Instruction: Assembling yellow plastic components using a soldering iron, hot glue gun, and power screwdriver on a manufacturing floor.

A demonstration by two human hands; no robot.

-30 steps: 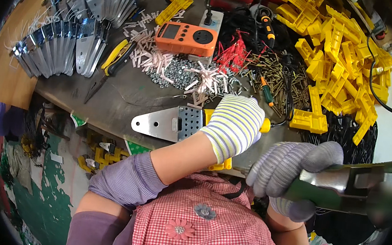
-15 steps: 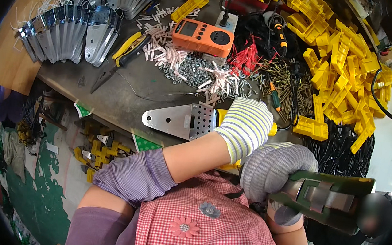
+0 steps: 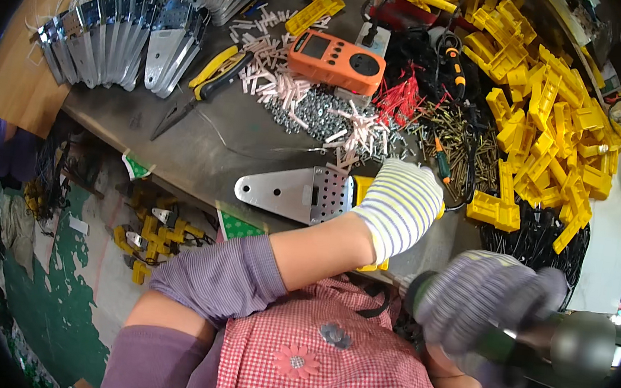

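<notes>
On the near tabletop [image 3: 204, 172], left hand [image 3: 403, 209] clasps yellow handle [image 3: 361, 190], probably steadying it; right hand [image 3: 483, 304] grips green tool [image 3: 562, 360].

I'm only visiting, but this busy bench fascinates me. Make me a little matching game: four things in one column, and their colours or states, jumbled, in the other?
Things
1. Left hand
2. Right hand
3. Pliers
4. Boxy meter with a screen

Colours and states
A. Orange casing
B. Wrapped around a dark green tool
C. Yellow and black handles
D. Closed over the yellow part joined to a perforated metal plate

Right pairs: 1-D, 2-B, 3-C, 4-A
</notes>
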